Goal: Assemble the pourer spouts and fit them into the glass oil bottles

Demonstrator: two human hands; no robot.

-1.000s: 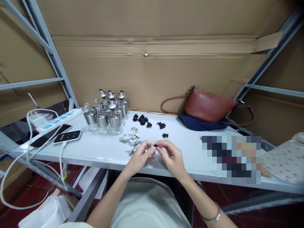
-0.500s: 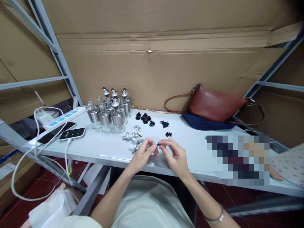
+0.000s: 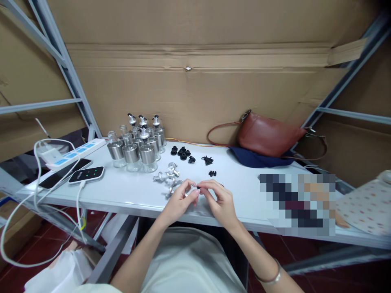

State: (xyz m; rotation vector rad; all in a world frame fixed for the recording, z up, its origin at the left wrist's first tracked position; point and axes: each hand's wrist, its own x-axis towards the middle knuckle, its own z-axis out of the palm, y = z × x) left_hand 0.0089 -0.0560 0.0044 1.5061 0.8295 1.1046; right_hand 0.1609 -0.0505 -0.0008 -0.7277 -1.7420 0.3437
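Close to the table's front edge, my left hand (image 3: 180, 201) is closed around a silver pourer spout (image 3: 193, 188), mostly hidden by the fingers. My right hand (image 3: 220, 201) pinches a small black piece (image 3: 198, 187) against the spout's end. Just beyond my left hand lie several loose silver pourer spouts (image 3: 166, 176). Small black plugs (image 3: 212, 173) sit beyond my right hand. Farther back are black flip levers (image 3: 207, 160) and round black stoppers (image 3: 183, 154).
Glass bottles (image 3: 131, 156) with steel bands stand at the back left, some topped with pourers. Phones (image 3: 86, 175) and a power strip (image 3: 79, 154) with white cables lie at the left. A brown bag (image 3: 269, 134) rests on dark blue cloth (image 3: 259, 158) at the back right.
My hands have come closer together, and the black piece now meets the silver spout. The whole view has shifted slightly, with the things on the table appearing farther left.
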